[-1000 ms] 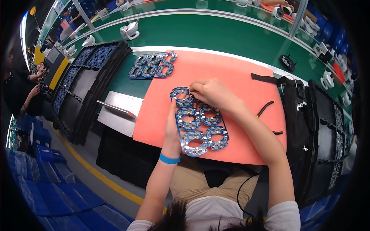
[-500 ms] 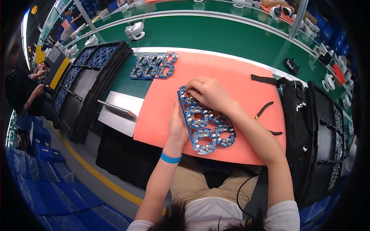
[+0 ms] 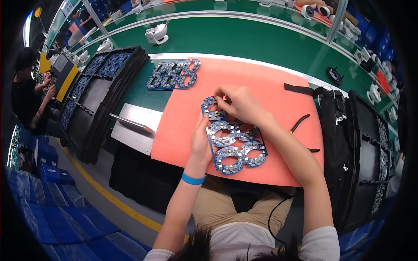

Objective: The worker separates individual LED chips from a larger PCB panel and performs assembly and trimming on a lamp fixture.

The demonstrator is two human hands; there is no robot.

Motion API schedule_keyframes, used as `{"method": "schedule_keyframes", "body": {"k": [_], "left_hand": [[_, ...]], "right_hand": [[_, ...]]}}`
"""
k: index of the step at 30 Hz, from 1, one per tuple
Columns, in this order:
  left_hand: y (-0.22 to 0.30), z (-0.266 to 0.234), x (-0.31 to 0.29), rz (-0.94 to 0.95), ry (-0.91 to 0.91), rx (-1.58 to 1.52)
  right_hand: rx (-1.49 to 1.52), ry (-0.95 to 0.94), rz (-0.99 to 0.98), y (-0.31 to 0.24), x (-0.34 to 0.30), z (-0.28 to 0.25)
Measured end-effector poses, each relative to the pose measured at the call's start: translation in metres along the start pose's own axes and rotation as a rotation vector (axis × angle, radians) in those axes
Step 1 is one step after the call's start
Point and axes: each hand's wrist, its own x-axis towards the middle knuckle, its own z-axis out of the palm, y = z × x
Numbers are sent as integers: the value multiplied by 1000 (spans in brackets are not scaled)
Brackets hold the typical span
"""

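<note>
A panel of joined blue ring-shaped circuit boards [image 3: 223, 140] lies on the pink foam mat [image 3: 278, 102] in front of me. My left hand [image 3: 201, 138] is closed along the panel's left edge, fingertips beside the far-left ring. With bent fingers my right hand [image 3: 238, 103] pinches that far ring at its right side; the exact fingertip contact is partly hidden. A second panel of blue circuit boards [image 3: 173, 75] rests at the mat's far-left corner. Pliers with black and yellow handles [image 3: 299, 124] lie on the mat, right of my right forearm.
Left of the mat stands a metal plate with an upright blade [image 3: 136, 126]. Black trays [image 3: 98, 93] of blue boards are stacked farther left. A black bag [image 3: 333, 130] and more trays [image 3: 368, 152] flank the right. Beyond, the green belt [image 3: 244, 37] carries white devices [image 3: 156, 34]. A person [image 3: 32, 95] works at left.
My right hand has turned slightly and shifted right on the far ring, which now sits at a different angle. My left fingertips moved a little. Devices on the green belt slid right.
</note>
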Motion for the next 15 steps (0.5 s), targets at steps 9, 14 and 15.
{"method": "schedule_keyframes", "body": {"k": [9, 14, 15], "left_hand": [[-6, -3, 1, -13, -9, 115], [-5, -9, 2, -14, -57, 69], [-4, -7, 3, -11, -29, 53]], "right_hand": [[-151, 88, -269, -4, -5, 9], [238, -76, 191, -2, -1, -3], [145, -56, -3, 2, -2, -6]]}}
